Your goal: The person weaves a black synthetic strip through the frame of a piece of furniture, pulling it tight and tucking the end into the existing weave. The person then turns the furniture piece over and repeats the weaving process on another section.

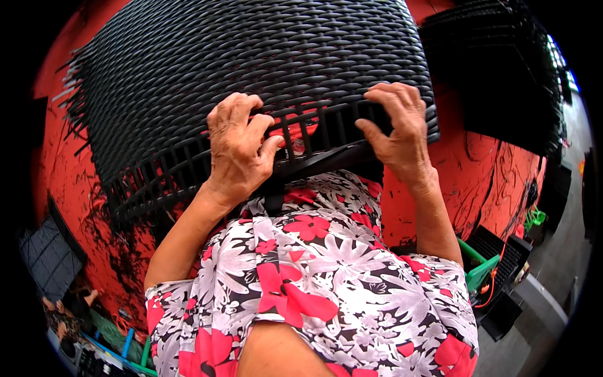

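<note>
A large black woven panel (264, 56) of flat plastic strands lies before me. Its near part has an unfilled band of upright strands (339, 129) with gaps that show red behind. My left hand (242, 141) rests over this band, fingers bent and parted, the thumb apart from the index finger. At the panel's right end is my right hand (402, 129), its bent fingertips at the lowest woven row and its thumb held apart. Neither hand visibly grips a strand, though some fingertips are hidden. A dark strip (320, 160) runs along the near edge, close to my lap.
Loose strand ends (75, 94) stick out at the panel's left side. Black scraps litter the red floor (465, 182). Stacked black woven pieces (502, 81) stand at the right. A green plastic chair (480, 264) is behind my right arm. Another person (69, 320) is partly visible at lower left.
</note>
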### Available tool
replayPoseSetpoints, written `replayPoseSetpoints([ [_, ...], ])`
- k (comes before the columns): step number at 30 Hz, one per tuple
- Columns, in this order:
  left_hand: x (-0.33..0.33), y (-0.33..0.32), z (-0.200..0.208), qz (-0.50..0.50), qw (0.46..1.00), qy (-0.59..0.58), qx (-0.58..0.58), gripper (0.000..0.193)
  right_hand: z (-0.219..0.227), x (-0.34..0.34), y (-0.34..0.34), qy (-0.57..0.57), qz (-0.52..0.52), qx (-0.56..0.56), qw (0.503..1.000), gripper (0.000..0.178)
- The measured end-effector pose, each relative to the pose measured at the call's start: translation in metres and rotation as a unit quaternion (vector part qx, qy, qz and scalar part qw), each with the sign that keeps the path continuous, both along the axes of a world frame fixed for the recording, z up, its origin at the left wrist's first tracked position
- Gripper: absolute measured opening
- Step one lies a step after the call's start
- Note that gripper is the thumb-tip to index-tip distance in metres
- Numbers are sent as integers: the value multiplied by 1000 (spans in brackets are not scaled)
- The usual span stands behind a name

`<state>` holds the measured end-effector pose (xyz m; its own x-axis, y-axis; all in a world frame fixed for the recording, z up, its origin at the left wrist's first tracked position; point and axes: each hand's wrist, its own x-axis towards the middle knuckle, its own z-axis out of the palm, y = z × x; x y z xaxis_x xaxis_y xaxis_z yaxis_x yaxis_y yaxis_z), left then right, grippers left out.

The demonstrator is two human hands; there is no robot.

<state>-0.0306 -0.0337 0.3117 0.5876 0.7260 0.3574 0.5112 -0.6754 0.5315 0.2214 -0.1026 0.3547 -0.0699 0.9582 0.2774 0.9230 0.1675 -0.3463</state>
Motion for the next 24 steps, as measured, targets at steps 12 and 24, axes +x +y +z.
replayPoseSetpoints([
  [12,-3,7,-10,62,993,-73,66,27,-17,-19,27,13,63,-3,998,20],
  [24,-92,-21,-6,174,982,41,57,21,-20,-98,58,52,203,-21,977,19],
])
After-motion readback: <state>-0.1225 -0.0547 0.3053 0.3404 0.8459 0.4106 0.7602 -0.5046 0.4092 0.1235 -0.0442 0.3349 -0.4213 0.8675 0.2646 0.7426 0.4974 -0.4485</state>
